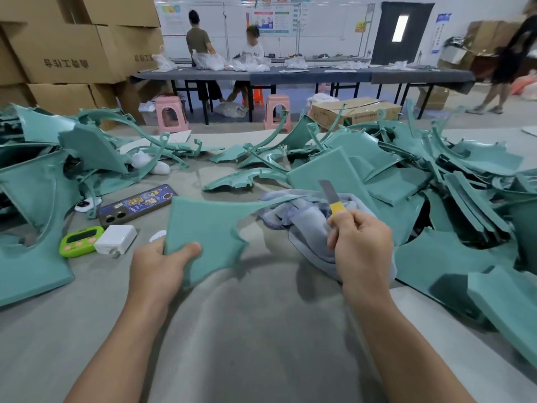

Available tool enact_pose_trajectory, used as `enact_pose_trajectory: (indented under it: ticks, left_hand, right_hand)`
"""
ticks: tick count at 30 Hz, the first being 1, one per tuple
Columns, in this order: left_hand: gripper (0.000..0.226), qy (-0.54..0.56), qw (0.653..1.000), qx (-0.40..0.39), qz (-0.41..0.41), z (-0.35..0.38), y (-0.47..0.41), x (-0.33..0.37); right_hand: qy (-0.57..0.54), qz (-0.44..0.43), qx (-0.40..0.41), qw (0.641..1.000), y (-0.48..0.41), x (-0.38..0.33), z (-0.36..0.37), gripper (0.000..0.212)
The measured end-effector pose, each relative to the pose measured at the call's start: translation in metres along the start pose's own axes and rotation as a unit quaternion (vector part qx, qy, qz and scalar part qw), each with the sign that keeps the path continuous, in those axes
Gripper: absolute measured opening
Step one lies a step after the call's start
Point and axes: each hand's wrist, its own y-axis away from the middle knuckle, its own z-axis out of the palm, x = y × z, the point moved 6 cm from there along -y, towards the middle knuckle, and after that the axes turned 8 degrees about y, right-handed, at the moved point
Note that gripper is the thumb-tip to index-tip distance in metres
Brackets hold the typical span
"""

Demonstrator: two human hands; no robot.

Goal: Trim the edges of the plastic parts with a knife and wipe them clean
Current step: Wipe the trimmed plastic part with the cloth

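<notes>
Left hand (162, 264) pinched the plastic part (203, 225); right hand (361, 242), at 3 o'clock, clasped the knife (333, 200). Shallow outward strokes would suit.

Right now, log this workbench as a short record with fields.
left hand: grips flat teal plastic part by its near corner
right hand: holds yellow-handled utility knife, blade up, clear of the part
under right hand: crumpled pale blue cloth
left of part: dark patterned phone, green timer, white charger
piles: loose teal parts on both sides
</notes>
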Motion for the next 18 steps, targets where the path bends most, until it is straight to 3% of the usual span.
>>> enact_pose_trajectory:
  ticks: [2,4,6,9,12,15,16,17,18]
  left_hand:
    - [0.008,0.053,0.998,0.017,-0.022,-0.001,-0.002,-0.004]
    - [0.007,0.128,0.989,0.048,-0.048,-0.003,-0.005,-0.008]
    - [0.005,0.187,0.976,0.091,-0.057,-0.011,-0.007,-0.009]
    - [0.007,0.243,0.961,0.123,-0.056,-0.016,-0.009,-0.007]
    - [0.013,0.273,0.955,0.111,-0.048,-0.011,-0.007,-0.004]
    - [0.025,0.289,0.952,0.093,-0.032,-0.005,-0.005,0.002]
    - [0.031,0.284,0.955,0.082,-0.026,-0.003,-0.004,0.003]
    - [0.036,0.28,0.957,0.069,-0.02,-0.001,-0.004,0.005]
    - [0.041,0.279,0.959,0.056,-0.016,0.001,-0.004,0.006]
  right_hand:
    - [-0.038,-0.018,-0.062,0.997,0.013,-0.008,0.015,0.032]
    - [-0.001,-0.054,-0.15,0.987,0.028,-0.013,0.033,0.029]
    - [0.087,-0.08,-0.238,0.964,0.042,-0.011,0.049,0.023]
    - [0.306,-0.135,-0.307,0.891,0.055,-0.004,0.062,0.029]
    - [0.385,-0.178,-0.23,0.876,0.045,-0.008,0.054,0.047]
    - [0.263,-0.261,-0.034,0.928,0.029,-0.031,0.029,0.022]
    - [0.232,-0.292,0.024,0.928,0.023,-0.036,0.023,0.01]
    - [0.239,-0.298,0.047,0.923,0.014,-0.04,0.024,0.024]
    - [0.277,-0.299,0.014,0.913,0.0,-0.04,0.033,0.044]
